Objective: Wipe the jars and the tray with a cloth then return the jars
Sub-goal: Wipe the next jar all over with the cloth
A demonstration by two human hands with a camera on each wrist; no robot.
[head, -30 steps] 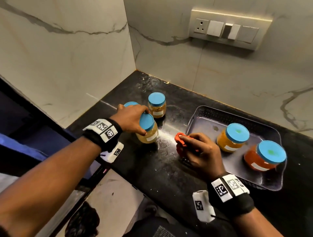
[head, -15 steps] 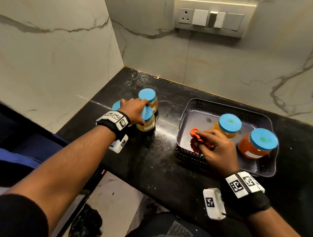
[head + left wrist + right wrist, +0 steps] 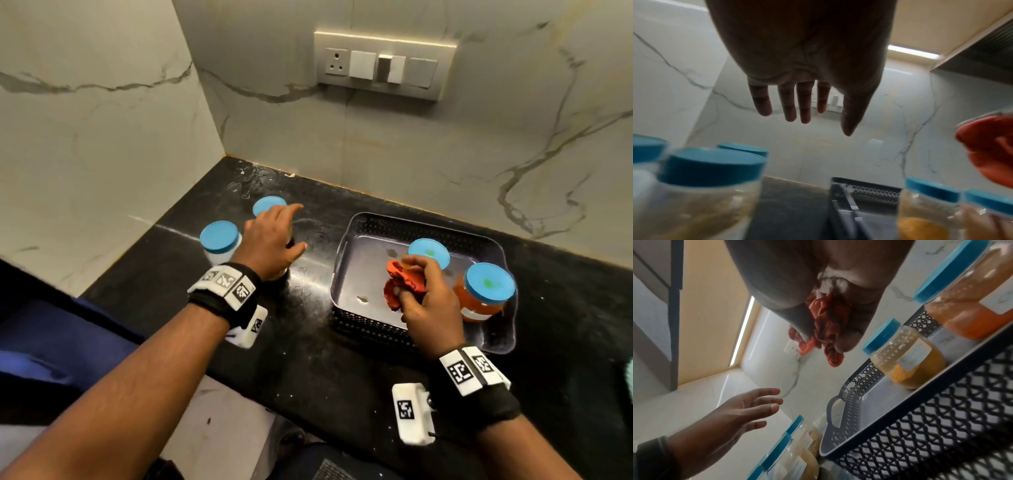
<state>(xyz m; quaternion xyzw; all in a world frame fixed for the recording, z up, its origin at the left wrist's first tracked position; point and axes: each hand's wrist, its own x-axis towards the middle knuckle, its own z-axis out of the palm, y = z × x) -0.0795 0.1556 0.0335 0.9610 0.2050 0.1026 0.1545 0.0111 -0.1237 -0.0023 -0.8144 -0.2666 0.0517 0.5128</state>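
Three blue-lidded jars stand on the black counter left of the tray: a pale one (image 3: 219,241), one further back (image 3: 269,205), and a third mostly hidden under my left hand (image 3: 284,229). That hand hovers over them with its fingers (image 3: 789,104) straight and spread, holding nothing. The dark mesh-walled tray (image 3: 356,274) holds a yellow jar (image 3: 430,253) and an orange jar (image 3: 486,291). My right hand (image 3: 421,291) grips a bunched red cloth (image 3: 399,284) above the tray floor, just in front of the yellow jar (image 3: 906,360). The cloth (image 3: 824,331) hangs from the fist.
Marble walls close the corner at the left and back, with a switch panel (image 3: 383,65) above the tray. The counter's front edge (image 3: 239,370) runs diagonally below my wrists. Bare counter (image 3: 308,308) lies between the loose jars and the tray.
My left hand has let go of the nearest jar's lid and lifted with fingers spread. My right hand has carried the cloth from the tray's left rim inward, up to the yellow jar.
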